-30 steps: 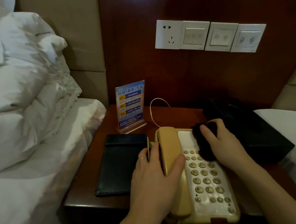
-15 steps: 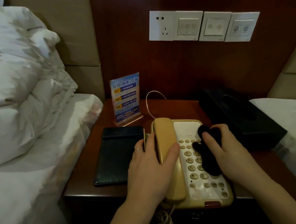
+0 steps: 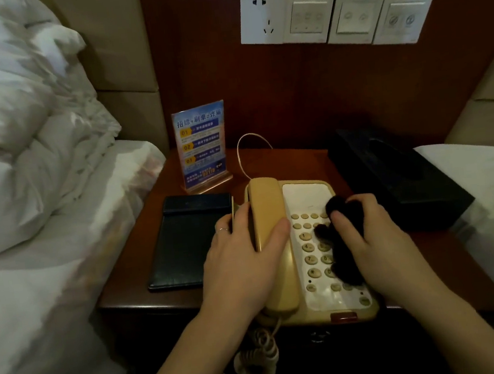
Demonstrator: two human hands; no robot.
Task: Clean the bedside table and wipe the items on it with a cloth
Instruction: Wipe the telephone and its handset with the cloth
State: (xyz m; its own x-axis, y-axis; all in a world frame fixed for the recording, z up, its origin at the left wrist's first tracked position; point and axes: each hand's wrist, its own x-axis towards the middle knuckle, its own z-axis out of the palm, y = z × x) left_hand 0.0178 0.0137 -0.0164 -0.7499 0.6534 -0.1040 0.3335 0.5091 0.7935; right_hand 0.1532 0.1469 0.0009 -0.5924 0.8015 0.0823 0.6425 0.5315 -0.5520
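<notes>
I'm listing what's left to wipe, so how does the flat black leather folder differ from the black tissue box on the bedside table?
The flat black leather folder lies thin, left of the phone; the black tissue box is a tall block to its right. The folder's top is unbroken; the box has an oval slot. Both are dark, rectangular, and rest on the wooden bedside table.

Telephone (image 3: 302, 199): right keypad columns hidden beneath dark cloth (image 3: 342, 253); sign (image 3: 200, 144) behind it, small print unreadable; coiled cord (image 3: 257, 359) end lost in shadow.
</notes>
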